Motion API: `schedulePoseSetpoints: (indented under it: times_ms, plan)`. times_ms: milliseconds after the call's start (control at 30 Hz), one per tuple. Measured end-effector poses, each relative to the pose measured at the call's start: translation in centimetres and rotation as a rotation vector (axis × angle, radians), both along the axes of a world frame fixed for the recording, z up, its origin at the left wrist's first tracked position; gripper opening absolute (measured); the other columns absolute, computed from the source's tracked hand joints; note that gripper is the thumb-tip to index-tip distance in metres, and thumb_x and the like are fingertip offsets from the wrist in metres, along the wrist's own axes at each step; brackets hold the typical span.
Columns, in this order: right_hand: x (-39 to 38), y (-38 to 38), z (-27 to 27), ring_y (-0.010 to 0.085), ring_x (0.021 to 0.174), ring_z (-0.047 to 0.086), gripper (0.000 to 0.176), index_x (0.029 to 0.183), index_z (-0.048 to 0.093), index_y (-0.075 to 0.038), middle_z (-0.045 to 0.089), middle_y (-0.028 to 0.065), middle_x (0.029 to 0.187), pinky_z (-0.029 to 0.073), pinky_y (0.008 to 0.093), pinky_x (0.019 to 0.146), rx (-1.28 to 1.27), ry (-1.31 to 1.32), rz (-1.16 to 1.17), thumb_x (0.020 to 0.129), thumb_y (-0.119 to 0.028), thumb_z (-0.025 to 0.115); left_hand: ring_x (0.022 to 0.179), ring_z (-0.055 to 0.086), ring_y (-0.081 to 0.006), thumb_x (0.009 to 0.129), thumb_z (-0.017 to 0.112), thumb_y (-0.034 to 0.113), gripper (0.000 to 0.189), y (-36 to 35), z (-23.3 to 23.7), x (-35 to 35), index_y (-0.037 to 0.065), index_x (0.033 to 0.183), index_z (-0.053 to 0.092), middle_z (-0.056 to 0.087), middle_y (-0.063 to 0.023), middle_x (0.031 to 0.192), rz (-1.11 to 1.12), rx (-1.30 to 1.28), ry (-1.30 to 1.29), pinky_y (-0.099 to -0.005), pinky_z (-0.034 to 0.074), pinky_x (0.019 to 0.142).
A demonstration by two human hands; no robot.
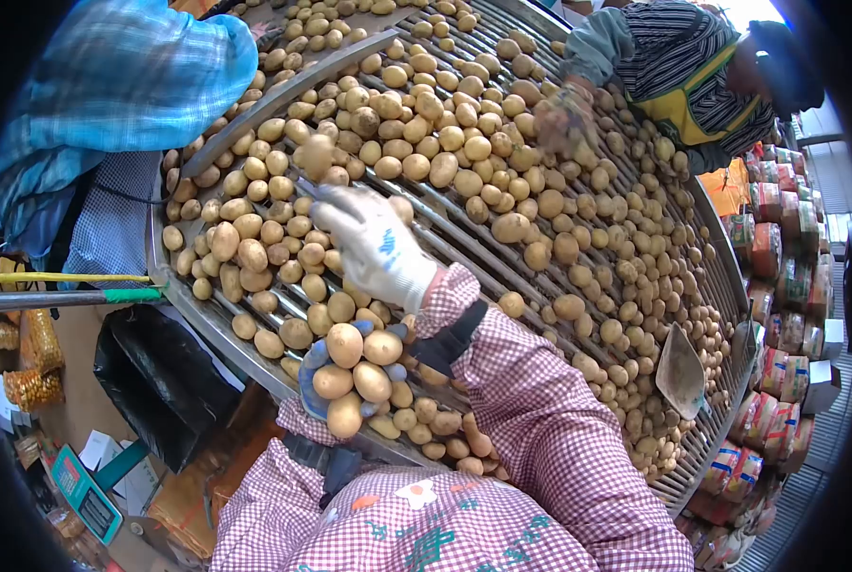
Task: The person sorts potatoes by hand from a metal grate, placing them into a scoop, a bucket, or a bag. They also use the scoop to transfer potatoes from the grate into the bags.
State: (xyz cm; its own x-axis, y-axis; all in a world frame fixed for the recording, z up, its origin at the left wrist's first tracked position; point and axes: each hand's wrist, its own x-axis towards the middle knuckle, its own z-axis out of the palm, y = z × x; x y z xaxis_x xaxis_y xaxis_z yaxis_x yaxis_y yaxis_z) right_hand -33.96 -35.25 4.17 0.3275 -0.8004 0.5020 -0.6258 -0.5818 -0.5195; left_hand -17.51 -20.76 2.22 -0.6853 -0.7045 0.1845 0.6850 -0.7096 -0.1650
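Observation:
My left hand (312, 383), in a blue-grey glove, cradles several potatoes (372, 382) in a pile near the front edge of the sorting table. My right hand (374, 238), in a white glove with blue print, is stretched out over the metal rollers. Its fingers are extended and partly blurred, and nothing shows in them. Just beyond the fingertips is a motion-blurred potato (314, 154), apart from the glove. Loose potatoes (252, 255) lie all around both hands on the rollers.
A metal divider bar (288, 103) crosses the upper left. A scoop (681, 372) lies on the right. A co-worker's gloved hand (566, 122) reaches among potatoes; another person in a blue sleeve (150, 76) stands left. Below are a black bag (159, 381) and a scale display (86, 494). Stacked sacks (767, 248) stand right.

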Motion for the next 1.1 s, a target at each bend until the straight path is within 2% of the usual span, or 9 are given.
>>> schedulePoseSetpoints:
  times_ms: [167, 333, 433, 500, 600, 733, 867, 967, 1100]
  plan:
    - [-6.1, -3.8, 1.0, 0.0332, 0.127, 0.053, 0.046, 0.127, 0.061, -0.012, 0.061, 0.0132, 0.129, 0.035, 0.0475, 0.112, 0.171, 0.337, -0.432, 0.082, -0.016, 0.066, 0.146, 0.039, -0.0367, 0.109, 0.023, 0.043, 0.063, 0.7, 0.0, -0.2, 0.003, 0.158, 0.027, 0.030, -0.0209, 0.163, 0.032, 0.023, 0.032, -0.0451, 0.035, 0.122]
    - [-7.0, -5.1, -1.0, 0.0302, 0.128, 0.052, 0.052, 0.136, 0.056, -0.011, 0.057, 0.0112, 0.136, 0.040, 0.0481, 0.104, 0.362, 0.746, -0.470, 0.086, -0.021, 0.067, 0.149, 0.035, -0.0260, 0.110, 0.022, 0.043, 0.061, 1.4, -0.7, 0.3, 0.005, 0.159, 0.027, 0.032, -0.0124, 0.164, 0.114, 0.066, -0.233, -0.0364, 0.031, 0.125]
    - [-7.3, -4.9, -0.9, 0.0316, 0.126, 0.052, 0.052, 0.134, 0.057, -0.012, 0.057, 0.0132, 0.132, 0.039, 0.0508, 0.106, 0.323, 0.606, -0.461, 0.084, -0.021, 0.070, 0.150, 0.034, -0.0219, 0.110, 0.021, 0.043, 0.061, 1.4, 0.9, 0.6, 0.007, 0.158, 0.028, 0.032, -0.0086, 0.164, 0.060, 0.099, -0.217, -0.0311, 0.030, 0.126]
    - [-7.5, -3.2, -1.5, 0.0338, 0.125, 0.051, 0.052, 0.133, 0.056, -0.011, 0.058, 0.0137, 0.121, 0.032, 0.0530, 0.111, 0.194, 0.294, -0.383, 0.084, -0.017, 0.070, 0.129, 0.055, -0.0453, 0.109, 0.033, 0.041, 0.057, 0.2, 2.6, 0.8, 0.004, 0.152, 0.041, 0.044, -0.0236, 0.153, -0.048, 0.300, -0.206, -0.0534, 0.055, 0.099]
    - [-6.8, 1.4, -1.1, 0.0308, 0.131, 0.052, 0.060, 0.145, 0.047, -0.004, 0.054, 0.0151, 0.140, 0.038, 0.0420, 0.115, 0.561, -0.677, -0.220, 0.092, -0.022, 0.069, 0.136, 0.050, -0.0390, 0.109, 0.025, 0.046, 0.063, -0.1, 0.8, 0.6, 0.005, 0.156, 0.033, 0.042, -0.0218, 0.155, 0.046, 0.044, -0.169, -0.0420, 0.051, 0.108]
    - [-4.2, 9.1, 2.8, 0.0241, 0.137, 0.048, 0.060, 0.155, 0.033, -0.001, 0.047, 0.0147, 0.150, 0.038, 0.0372, 0.117, 0.872, -1.578, 0.091, 0.104, -0.023, 0.057, 0.114, 0.061, -0.0353, 0.109, 0.030, 0.044, 0.055, 0.7, 1.8, -1.1, 0.005, 0.145, 0.041, 0.055, -0.0187, 0.136, 0.273, 0.479, -0.529, -0.0449, 0.054, 0.099]
    - [-2.1, 13.2, 5.0, 0.0247, 0.138, 0.048, 0.062, 0.156, 0.028, 0.001, 0.043, 0.0153, 0.153, 0.038, 0.0367, 0.117, 0.897, -1.533, 0.040, 0.104, -0.020, 0.054, 0.104, 0.067, -0.0244, 0.109, 0.045, 0.023, 0.029, -0.7, 4.8, -1.2, 0.004, 0.130, 0.052, 0.065, -0.0122, 0.119, 0.373, 0.094, -0.627, -0.0343, 0.058, 0.089]
    - [-1.8, 14.6, 5.9, 0.0243, 0.140, 0.045, 0.064, 0.156, 0.029, 0.003, 0.044, 0.0161, 0.153, 0.036, 0.0359, 0.117, 0.948, -1.362, 0.027, 0.102, -0.019, 0.057, 0.106, 0.066, -0.0197, 0.085, 0.081, 0.011, 0.045, -0.8, 6.8, -1.6, 0.004, 0.122, 0.056, 0.067, -0.0069, 0.116, 0.735, -0.695, -1.691, -0.0314, 0.057, 0.092]
    - [-0.8, 16.3, 5.6, 0.0253, 0.143, 0.042, 0.064, 0.155, 0.032, 0.003, 0.044, 0.0166, 0.153, 0.033, 0.0390, 0.120, 0.853, -0.951, 0.011, 0.101, -0.016, 0.060, 0.112, 0.065, -0.0205, 0.075, 0.090, 0.013, 0.063, -0.3, 6.9, -1.0, 0.006, 0.126, 0.054, 0.065, -0.0053, 0.121, 0.568, -0.561, -1.613, -0.0331, 0.057, 0.096]
